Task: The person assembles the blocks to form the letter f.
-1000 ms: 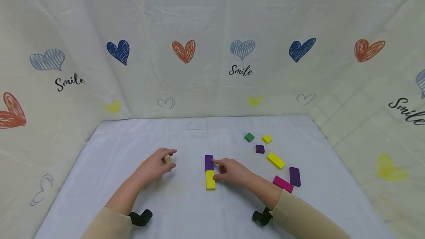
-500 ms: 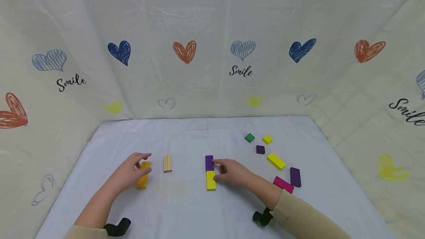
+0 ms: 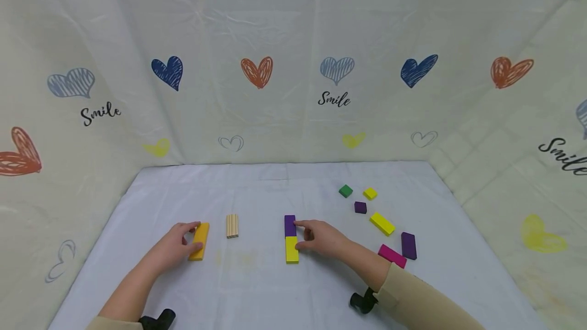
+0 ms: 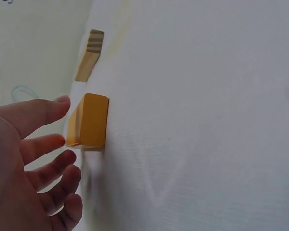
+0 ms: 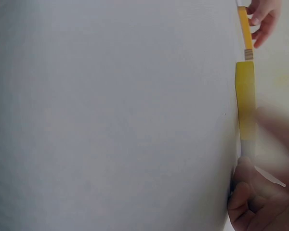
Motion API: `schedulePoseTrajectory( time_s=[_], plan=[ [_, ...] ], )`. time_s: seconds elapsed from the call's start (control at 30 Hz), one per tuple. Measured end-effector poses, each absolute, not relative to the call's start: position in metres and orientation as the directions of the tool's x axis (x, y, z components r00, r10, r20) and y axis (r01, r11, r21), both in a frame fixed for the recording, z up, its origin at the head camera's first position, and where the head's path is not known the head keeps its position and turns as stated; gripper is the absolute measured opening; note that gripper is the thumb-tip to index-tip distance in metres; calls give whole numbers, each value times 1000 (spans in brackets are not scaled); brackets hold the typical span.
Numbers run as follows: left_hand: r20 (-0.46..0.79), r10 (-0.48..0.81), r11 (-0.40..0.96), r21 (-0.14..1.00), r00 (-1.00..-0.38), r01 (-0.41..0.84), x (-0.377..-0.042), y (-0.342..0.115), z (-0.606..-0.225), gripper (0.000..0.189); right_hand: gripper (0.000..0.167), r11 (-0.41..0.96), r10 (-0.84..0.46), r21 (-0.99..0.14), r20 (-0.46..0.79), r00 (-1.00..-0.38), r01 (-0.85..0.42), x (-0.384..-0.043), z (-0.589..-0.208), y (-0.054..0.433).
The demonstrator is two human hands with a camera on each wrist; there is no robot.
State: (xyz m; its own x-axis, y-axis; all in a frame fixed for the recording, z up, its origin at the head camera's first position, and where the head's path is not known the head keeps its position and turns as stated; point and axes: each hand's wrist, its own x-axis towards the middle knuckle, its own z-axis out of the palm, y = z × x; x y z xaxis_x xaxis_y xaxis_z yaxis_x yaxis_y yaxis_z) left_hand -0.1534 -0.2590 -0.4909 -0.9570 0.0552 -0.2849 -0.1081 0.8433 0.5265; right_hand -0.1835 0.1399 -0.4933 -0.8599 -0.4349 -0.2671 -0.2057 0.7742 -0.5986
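An orange rectangular block (image 3: 199, 241) lies on the white cloth at the left. My left hand (image 3: 171, 248) is at its left side, thumb and index spread with their tips right at the block; the left wrist view shows the other fingers loosely bent, apart from the orange block (image 4: 95, 120). Near the middle, a purple block (image 3: 290, 225) and a yellow block (image 3: 291, 249) lie end to end in a line. My right hand (image 3: 323, 237) touches their right side, index fingertip at the purple one and thumb at the yellow one.
A pale striped wooden block (image 3: 232, 226) lies between the orange block and the line. At the right are a green block (image 3: 346, 191), small yellow block (image 3: 370, 193), small purple block (image 3: 360, 207), yellow bar (image 3: 382, 224), purple bar (image 3: 408, 246) and pink bar (image 3: 392, 255).
My left hand has moved left from the striped wooden block to the orange block and lowered its fingertips to it. My right hand stays at the purple and yellow blocks.
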Motion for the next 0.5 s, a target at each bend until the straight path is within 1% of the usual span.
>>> schedulePoseTrajectory(
  time_s=[0.27,0.5],
  plan=[
    [-280,47,838,533,-959,-115,-155,-253,-493,76,65,773,-443,-597,-269,-855,-212,-184,-492,141],
    [-324,15,836,523,-946,-166,-159,-249,-494,77,65,774,-440,-597,-271,-856,-209,-184,-495,141]
  ],
)
